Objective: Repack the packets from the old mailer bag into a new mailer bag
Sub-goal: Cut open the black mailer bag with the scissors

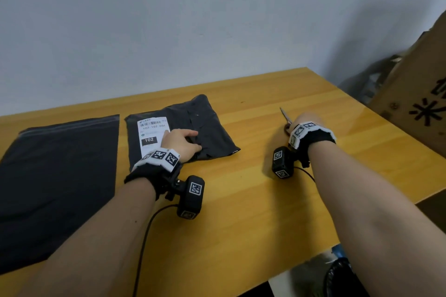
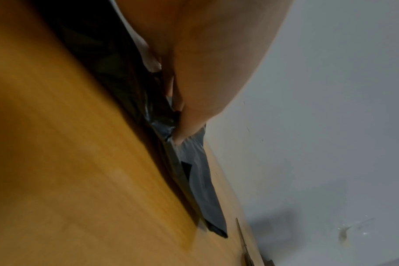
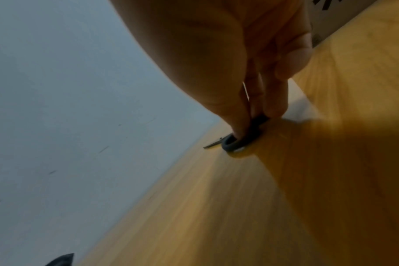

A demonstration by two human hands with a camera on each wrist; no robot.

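Note:
The old mailer bag (image 1: 205, 125), dark grey with a white shipping label (image 1: 150, 136), lies bulging at the table's middle. My left hand (image 1: 183, 142) rests on it, and its thumb and curled fingers pinch a fold of the plastic (image 2: 164, 129). The new mailer bag (image 1: 58, 176) lies flat and dark at the left. To the right, my right hand (image 1: 305, 119) grips the scissors (image 1: 285, 117), which lie on the table with the blade pointing away. In the right wrist view the fingers (image 3: 251, 100) hook the dark handle ring (image 3: 244, 138). No packets show.
The yellow wooden table (image 1: 241, 212) stands against a pale wall. A tall cardboard box (image 1: 415, 94) stands off the table's right edge. The table's near right edge runs by my right forearm.

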